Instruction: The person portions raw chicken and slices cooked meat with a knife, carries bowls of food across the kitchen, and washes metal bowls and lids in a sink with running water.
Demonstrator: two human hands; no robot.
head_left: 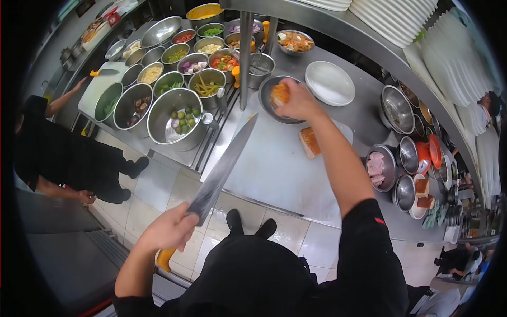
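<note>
One bowl (266, 104) lies beneath the right fingers (292, 89), grasping orange food (278, 95); left fingers (181, 228), farther away, clench a forward-pointing knife (224, 170).

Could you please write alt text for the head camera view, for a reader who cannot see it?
A person's left hand holds a large yellow-handled knife; the right hand grips golden-brown food at a metal bowl. Another browned piece lies on a white cutting board, with metal containers of ingredients to the left.

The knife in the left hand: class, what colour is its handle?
The handle is yellow-orange, seen best in the head view.
</note>
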